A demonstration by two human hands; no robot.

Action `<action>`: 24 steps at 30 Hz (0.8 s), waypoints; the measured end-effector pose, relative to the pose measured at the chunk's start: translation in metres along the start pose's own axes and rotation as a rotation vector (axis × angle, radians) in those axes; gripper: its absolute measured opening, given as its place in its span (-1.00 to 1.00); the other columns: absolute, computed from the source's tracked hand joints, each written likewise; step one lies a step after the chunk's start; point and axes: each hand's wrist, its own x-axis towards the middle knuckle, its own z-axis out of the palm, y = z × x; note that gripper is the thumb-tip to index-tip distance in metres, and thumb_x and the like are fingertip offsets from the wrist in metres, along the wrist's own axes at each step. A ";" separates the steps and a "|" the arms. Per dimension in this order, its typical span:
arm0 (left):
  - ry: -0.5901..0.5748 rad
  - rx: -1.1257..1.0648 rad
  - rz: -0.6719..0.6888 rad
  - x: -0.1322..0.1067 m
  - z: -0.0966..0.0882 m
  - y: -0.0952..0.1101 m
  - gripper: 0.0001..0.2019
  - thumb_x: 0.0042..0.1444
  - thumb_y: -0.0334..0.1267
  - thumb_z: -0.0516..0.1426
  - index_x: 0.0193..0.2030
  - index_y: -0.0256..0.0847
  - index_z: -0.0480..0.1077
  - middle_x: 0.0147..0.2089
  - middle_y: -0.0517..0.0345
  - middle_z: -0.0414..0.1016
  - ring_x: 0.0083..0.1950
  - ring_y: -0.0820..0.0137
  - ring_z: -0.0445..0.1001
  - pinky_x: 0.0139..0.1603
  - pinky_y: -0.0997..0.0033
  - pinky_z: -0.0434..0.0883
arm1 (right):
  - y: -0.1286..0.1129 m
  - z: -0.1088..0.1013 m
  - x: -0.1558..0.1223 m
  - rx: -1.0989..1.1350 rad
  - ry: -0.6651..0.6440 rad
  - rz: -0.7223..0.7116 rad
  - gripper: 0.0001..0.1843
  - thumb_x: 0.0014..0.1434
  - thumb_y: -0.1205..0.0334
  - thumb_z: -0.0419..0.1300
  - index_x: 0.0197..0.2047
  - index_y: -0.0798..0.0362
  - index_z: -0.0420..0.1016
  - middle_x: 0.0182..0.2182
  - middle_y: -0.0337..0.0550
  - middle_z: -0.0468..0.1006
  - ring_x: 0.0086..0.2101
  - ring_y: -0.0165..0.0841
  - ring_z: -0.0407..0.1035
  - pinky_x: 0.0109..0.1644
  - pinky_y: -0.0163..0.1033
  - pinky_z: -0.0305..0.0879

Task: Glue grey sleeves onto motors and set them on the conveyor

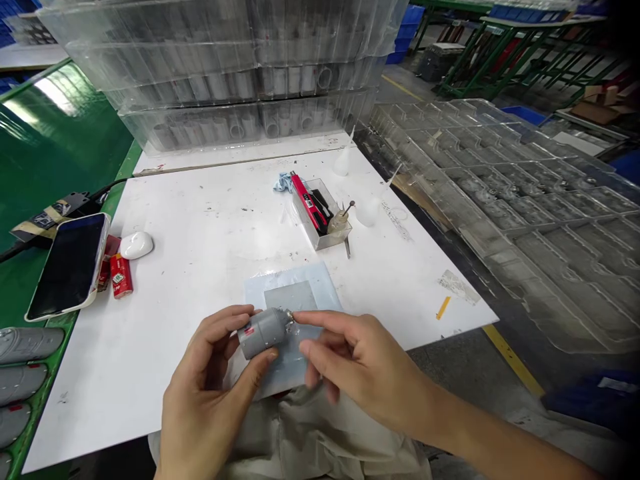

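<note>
My left hand (210, 380) is closed around a small grey cylindrical part (264, 332), with the thumb below and the fingers above and behind. The part lies nearly level. It bears a small red mark and ends at the right in a narrow, shiny metal piece (289, 316). The outstretched index finger of my right hand (345, 350) touches that metal end. The right thumb is apart from the part, and the other fingers are loosely bent beneath. Under both hands lies a light blue sheet (325, 280) with a grey rectangular plate (293, 294) on it.
A clear box (327, 241) holds a red-handled tool (309, 203). Two white nozzle bottles (369, 212) stand nearby. At left are a phone (70, 263), a white earbud case (137, 245) and grey cylinders (30, 343). Stacked clear trays (240, 120) rise behind; more trays (500, 200) stand right.
</note>
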 end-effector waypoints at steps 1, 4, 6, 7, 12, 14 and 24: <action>-0.007 0.042 0.055 0.001 -0.001 0.000 -0.67 0.17 -0.21 0.46 0.06 0.10 0.60 0.18 0.19 0.58 0.25 0.28 0.57 0.24 0.42 0.58 | -0.002 -0.001 -0.002 0.086 -0.085 0.110 -0.44 0.50 0.06 0.23 0.50 -0.07 0.37 -0.39 -0.21 0.72 -0.56 -0.47 0.44 -0.44 -0.36 0.36; -0.067 0.190 0.197 0.005 -0.004 -0.003 -0.65 0.24 -0.21 0.42 0.14 0.17 0.61 0.15 0.17 0.53 0.21 0.26 0.54 0.14 0.41 0.57 | -0.007 -0.005 -0.004 0.232 -0.240 0.274 -0.28 0.52 0.08 0.20 0.62 -0.01 0.11 -0.42 -0.19 0.70 -0.65 -0.51 0.38 -0.60 -0.46 0.15; -0.130 0.281 0.249 0.009 -0.005 -0.003 -0.59 0.27 -0.21 0.40 0.22 0.25 0.58 0.15 0.17 0.52 0.14 0.29 0.55 0.05 0.44 0.57 | -0.007 -0.004 -0.003 0.222 -0.261 0.286 -0.29 0.52 0.08 0.18 0.61 0.03 0.12 -0.40 -0.16 0.71 -0.64 -0.51 0.38 -0.63 -0.47 0.10; -0.160 0.314 0.266 0.011 -0.005 -0.002 -0.56 0.28 -0.21 0.39 0.26 0.28 0.56 0.14 0.17 0.51 0.11 0.30 0.56 -0.01 0.47 0.58 | -0.007 -0.003 -0.003 0.198 -0.256 0.284 -0.30 0.52 0.08 0.18 0.61 0.04 0.13 -0.38 -0.15 0.71 -0.63 -0.51 0.39 -0.63 -0.47 0.11; -0.245 0.393 0.293 0.018 -0.002 0.007 -0.55 0.32 -0.16 0.34 0.31 0.33 0.53 0.14 0.14 0.52 0.07 0.26 0.61 -0.40 0.60 0.55 | -0.007 -0.007 -0.005 -0.022 -0.176 0.212 -0.37 0.50 0.09 0.22 0.54 0.06 0.29 -0.33 -0.14 0.73 -0.53 -0.47 0.43 -0.44 -0.38 0.33; -0.260 0.402 0.309 0.019 0.001 0.008 -0.54 0.32 -0.16 0.33 0.32 0.32 0.51 0.16 0.15 0.55 0.09 0.24 0.63 -0.32 0.54 0.58 | -0.012 -0.021 -0.001 -0.161 -0.014 0.087 -0.46 0.48 -0.02 0.24 0.40 0.05 0.50 -0.35 -0.15 0.72 -0.51 -0.42 0.44 -0.44 -0.33 0.33; -0.147 0.086 -0.026 0.012 0.017 -0.016 -0.40 0.18 -0.06 0.44 0.33 0.04 0.45 0.23 0.02 0.69 0.31 0.06 0.61 0.32 0.03 0.52 | -0.059 -0.090 0.060 -0.687 0.671 -0.441 -0.65 0.39 0.00 0.33 0.09 0.05 0.66 -0.46 -0.27 0.64 -0.50 -0.35 0.44 -0.29 -0.21 0.29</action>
